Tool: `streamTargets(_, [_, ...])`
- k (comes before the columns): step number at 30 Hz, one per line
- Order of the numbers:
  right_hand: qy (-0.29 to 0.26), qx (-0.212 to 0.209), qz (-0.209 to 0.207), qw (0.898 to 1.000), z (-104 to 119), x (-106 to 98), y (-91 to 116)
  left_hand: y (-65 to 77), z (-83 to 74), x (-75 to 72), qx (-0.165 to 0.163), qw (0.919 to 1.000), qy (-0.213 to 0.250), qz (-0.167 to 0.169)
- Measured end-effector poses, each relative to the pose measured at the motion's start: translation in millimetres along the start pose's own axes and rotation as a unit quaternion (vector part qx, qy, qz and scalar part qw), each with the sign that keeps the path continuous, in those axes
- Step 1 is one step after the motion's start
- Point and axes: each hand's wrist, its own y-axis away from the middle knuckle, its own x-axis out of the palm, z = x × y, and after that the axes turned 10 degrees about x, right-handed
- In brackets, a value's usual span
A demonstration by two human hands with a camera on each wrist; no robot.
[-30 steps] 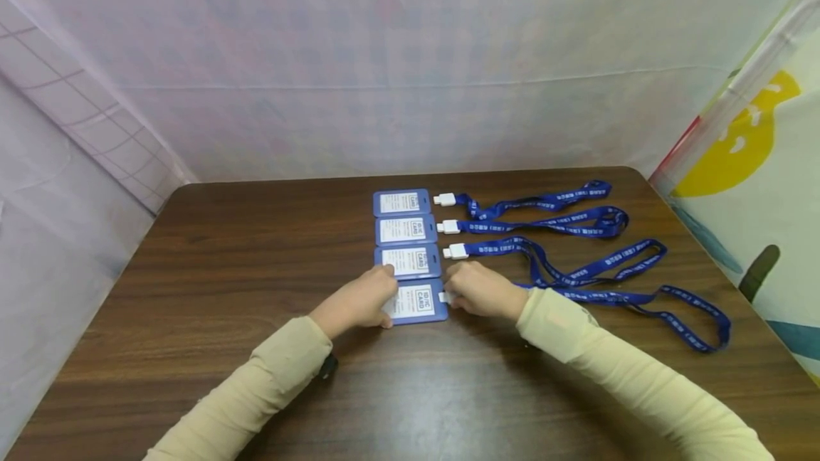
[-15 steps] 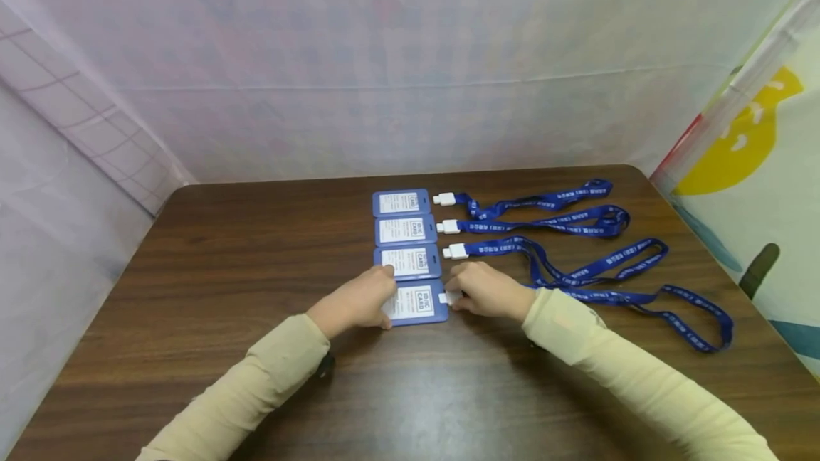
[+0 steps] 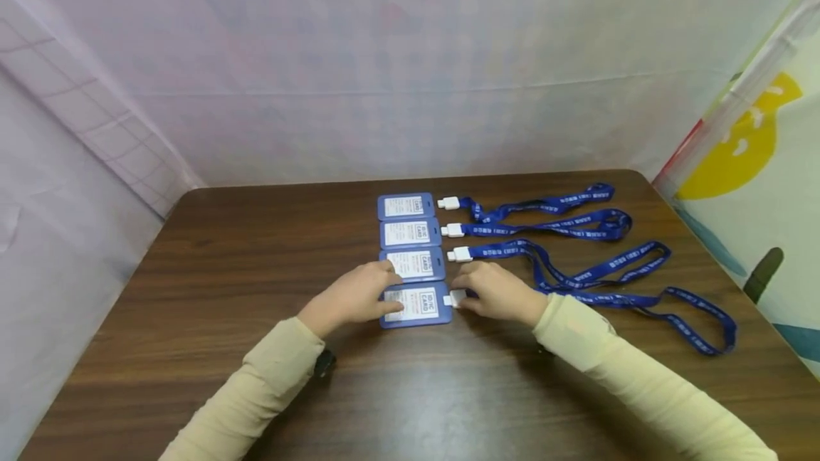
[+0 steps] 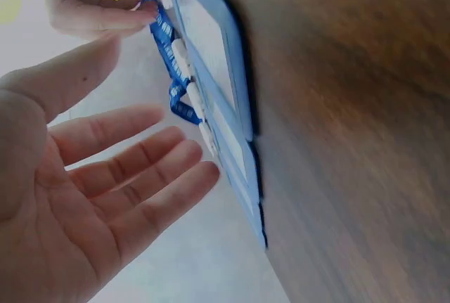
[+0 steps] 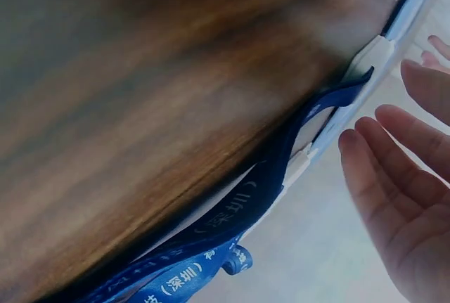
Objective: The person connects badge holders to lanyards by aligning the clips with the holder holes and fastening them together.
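Several blue ID card holders lie in a column, the nearest one (image 3: 423, 306) turned with its slot to the right. My left hand (image 3: 355, 296) hovers at this holder's left end, and the left wrist view shows its fingers relaxed and apart from the holder. At the slot sits the white clip (image 3: 453, 298) of the nearest blue lanyard (image 3: 640, 301). Beside that clip is my right hand (image 3: 501, 294); its fingers (image 5: 365, 169) are loosely bent, holding nothing, in the right wrist view. Part of the lanyard is hidden under the right hand.
Farther back lie the other card holders (image 3: 410, 233), each with a lanyard to its right, such as the farthest lanyard (image 3: 551, 203). White clips (image 3: 459, 254) face their slots. The brown wooden table (image 3: 256, 255) ends at a pale cloth backdrop (image 3: 384, 91).
My left hand has let go of the nearest card holder and lifted slightly. My right hand has loosened from the clip and drawn a little to the right. The holder and lanyard stay put.
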Motion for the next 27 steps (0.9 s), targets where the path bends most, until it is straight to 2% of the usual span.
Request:
streamTargets(6, [-0.002, 0.059, -0.002, 0.998, 2.4, -1.9, 0.0, 5.7, -0.4, 0.4, -0.033, 0.9975, -0.002, -0.063])
streamTargets(10, [0.001, 0.080, -0.008, 0.997, 3.5, -2.7, -1.0, 8.7, -1.4, 1.9, -0.039, 0.9951, -0.011, -0.090])
streamTargets(14, [0.004, 0.090, -0.014, 0.996, 1.7, -2.8, -2.5, 11.2, -2.3, 2.1, -0.043, 0.9942, -0.014, -0.098])
streamTargets(21, [-0.006, 0.131, 0.005, 0.991, -5.0, -3.8, -5.8, 14.4, -2.8, 0.9, -0.051, 0.9935, -0.012, -0.101])
streamTargets(27, [-0.021, 0.129, 0.010, 0.991, -10.2, -7.3, -8.5, 16.2, -1.6, 0.1, -0.049, 0.9926, -0.016, -0.110])
